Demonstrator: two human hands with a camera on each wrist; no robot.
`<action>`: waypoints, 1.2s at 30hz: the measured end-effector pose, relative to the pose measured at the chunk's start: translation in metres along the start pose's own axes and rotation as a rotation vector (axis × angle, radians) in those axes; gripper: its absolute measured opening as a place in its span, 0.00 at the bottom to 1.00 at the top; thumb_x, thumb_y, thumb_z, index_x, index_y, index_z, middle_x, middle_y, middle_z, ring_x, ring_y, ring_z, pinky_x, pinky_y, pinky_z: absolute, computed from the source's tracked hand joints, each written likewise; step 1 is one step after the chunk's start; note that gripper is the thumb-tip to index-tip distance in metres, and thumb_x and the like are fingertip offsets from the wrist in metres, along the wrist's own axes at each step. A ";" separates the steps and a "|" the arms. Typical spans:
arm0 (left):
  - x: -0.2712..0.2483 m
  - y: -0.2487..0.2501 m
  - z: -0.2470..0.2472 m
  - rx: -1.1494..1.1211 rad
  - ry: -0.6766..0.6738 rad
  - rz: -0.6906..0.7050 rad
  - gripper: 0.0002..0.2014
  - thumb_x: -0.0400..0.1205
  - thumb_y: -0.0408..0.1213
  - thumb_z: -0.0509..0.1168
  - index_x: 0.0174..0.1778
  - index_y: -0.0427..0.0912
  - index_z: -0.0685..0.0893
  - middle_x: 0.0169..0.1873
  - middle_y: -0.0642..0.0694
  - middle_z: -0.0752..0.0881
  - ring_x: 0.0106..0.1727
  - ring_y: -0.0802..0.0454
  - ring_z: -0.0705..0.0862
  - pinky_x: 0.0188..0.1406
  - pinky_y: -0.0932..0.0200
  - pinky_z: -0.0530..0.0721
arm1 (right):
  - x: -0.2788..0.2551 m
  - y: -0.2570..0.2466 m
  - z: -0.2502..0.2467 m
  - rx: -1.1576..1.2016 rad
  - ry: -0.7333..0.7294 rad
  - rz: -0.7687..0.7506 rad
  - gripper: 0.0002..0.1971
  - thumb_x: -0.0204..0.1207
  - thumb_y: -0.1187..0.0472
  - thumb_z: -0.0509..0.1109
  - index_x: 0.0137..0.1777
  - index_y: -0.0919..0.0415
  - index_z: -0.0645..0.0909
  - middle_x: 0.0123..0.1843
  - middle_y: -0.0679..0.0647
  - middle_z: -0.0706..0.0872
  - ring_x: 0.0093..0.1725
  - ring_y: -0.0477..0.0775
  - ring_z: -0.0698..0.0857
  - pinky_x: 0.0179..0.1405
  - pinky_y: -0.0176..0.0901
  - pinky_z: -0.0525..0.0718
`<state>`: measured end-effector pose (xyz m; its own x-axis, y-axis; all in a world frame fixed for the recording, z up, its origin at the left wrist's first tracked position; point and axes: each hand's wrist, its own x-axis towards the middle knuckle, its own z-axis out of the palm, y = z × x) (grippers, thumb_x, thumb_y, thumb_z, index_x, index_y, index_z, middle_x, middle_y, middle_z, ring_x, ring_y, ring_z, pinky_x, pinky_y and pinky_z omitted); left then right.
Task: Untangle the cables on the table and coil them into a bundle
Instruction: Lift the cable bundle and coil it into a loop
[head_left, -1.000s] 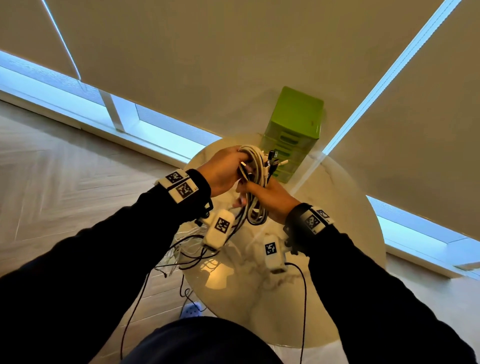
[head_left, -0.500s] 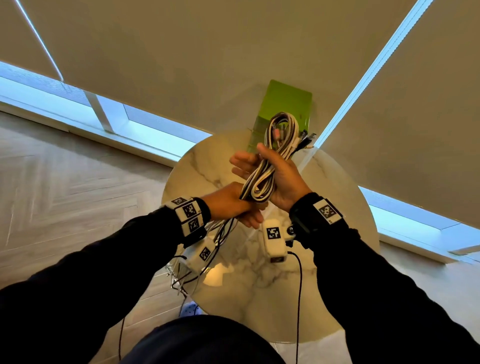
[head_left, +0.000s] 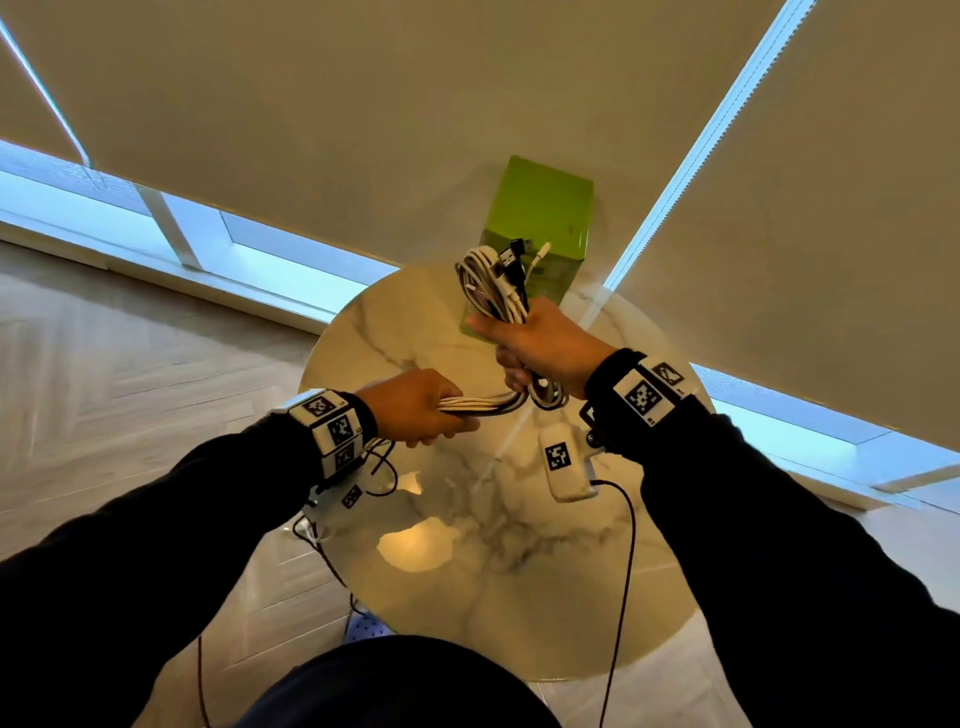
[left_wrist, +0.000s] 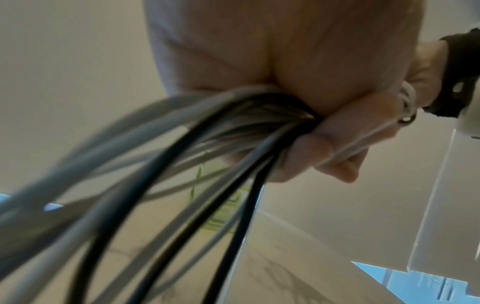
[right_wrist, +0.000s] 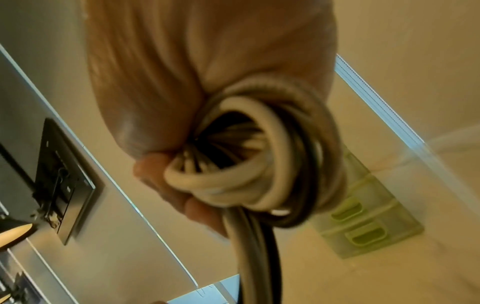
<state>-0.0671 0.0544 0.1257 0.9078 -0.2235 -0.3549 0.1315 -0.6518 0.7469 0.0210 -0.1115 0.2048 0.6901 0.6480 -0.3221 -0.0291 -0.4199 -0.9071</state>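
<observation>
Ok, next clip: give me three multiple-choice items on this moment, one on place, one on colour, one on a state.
1. Where does the green drawer box stand?
A. at the round marble table's far edge
B. on the floor
C. in the person's lap

2. What colours are the cables?
A. red and blue
B. white and black
C. all yellow

3. How is the bundle held?
A. lying loose on the table
B. in the left hand only
C. by both hands, the right hand round the coil

Key: 1 A, the box sits at the far rim; 2 B, both wrist views show white and black strands; 3 C, each hand's fingers curl round the strands.
</observation>
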 end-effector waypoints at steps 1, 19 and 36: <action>0.000 -0.002 -0.004 0.009 0.013 -0.014 0.17 0.82 0.54 0.71 0.34 0.46 0.84 0.20 0.52 0.82 0.22 0.58 0.78 0.27 0.61 0.79 | 0.000 0.002 -0.001 -0.066 0.007 -0.004 0.11 0.84 0.52 0.70 0.49 0.60 0.76 0.22 0.53 0.70 0.19 0.52 0.70 0.24 0.44 0.78; -0.001 0.015 -0.031 -0.002 0.417 0.149 0.07 0.72 0.46 0.80 0.44 0.56 0.93 0.38 0.56 0.92 0.40 0.64 0.90 0.43 0.59 0.87 | 0.002 0.043 0.015 -0.176 -0.019 0.054 0.04 0.68 0.66 0.79 0.37 0.59 0.86 0.28 0.51 0.87 0.21 0.47 0.77 0.25 0.39 0.75; 0.012 0.023 -0.009 -0.614 0.664 -0.005 0.09 0.84 0.26 0.59 0.54 0.45 0.75 0.36 0.47 0.78 0.35 0.54 0.74 0.37 0.53 0.73 | 0.002 0.038 0.025 0.087 0.017 0.051 0.14 0.78 0.53 0.77 0.47 0.65 0.85 0.29 0.60 0.84 0.31 0.60 0.86 0.36 0.47 0.88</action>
<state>-0.0497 0.0436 0.1441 0.9248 0.3661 -0.1034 0.1524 -0.1074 0.9825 0.0032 -0.1108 0.1628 0.6982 0.6162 -0.3646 -0.1266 -0.3950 -0.9099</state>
